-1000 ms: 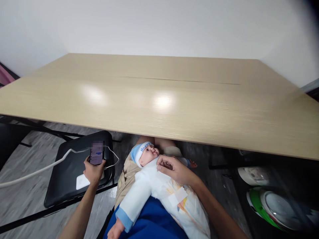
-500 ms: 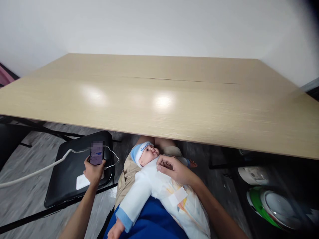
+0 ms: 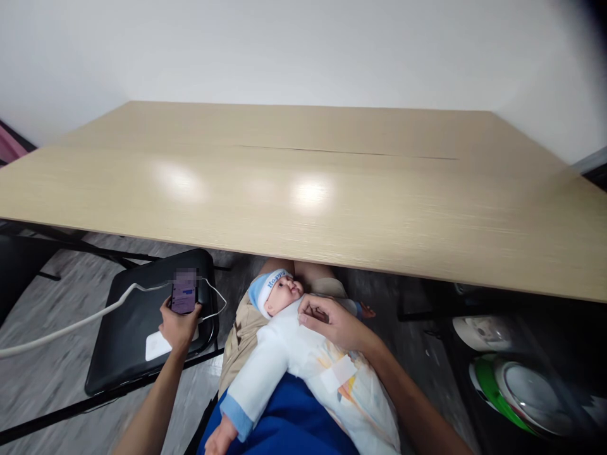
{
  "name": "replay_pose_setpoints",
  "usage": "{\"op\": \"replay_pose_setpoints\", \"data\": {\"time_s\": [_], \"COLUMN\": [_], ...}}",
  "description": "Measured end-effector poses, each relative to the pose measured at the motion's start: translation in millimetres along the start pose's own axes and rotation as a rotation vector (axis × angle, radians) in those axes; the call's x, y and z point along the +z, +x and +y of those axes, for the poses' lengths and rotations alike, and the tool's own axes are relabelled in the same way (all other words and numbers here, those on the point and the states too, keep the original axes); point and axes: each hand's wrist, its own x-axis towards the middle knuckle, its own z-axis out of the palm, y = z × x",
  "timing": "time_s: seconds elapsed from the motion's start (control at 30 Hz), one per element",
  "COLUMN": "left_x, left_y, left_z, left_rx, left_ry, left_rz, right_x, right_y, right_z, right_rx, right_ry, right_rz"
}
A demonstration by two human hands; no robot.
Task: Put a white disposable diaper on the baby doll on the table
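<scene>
Doll (image 3: pixel 286 343) wears white and blue; chair (image 3: pixel 121 354) is black.

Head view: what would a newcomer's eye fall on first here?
First, the white-clothed baby doll in a blue-and-white cap, lying across the person's lap with the right hand on it. Next, the dark, lit smartphone in the left hand, over a black chair. Beyond stretches a wide pale-wood table.
</scene>
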Motion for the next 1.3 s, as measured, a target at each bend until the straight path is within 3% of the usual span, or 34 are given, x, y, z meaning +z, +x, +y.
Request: {"op": "replay_pose_setpoints", "data": {"time_s": [1.3], "left_x": [4.9], "left_y": [4.0], "left_z": [-1.7], "left_rx": [0.01], "left_ry": [0.051], "left_rz": [-0.029], "right_x": [-1.0], "right_y": [1.1], "right_z": [-3.2], "right_rx": [0.009], "right_ry": [0.006], "right_rz": [-0.002]}}
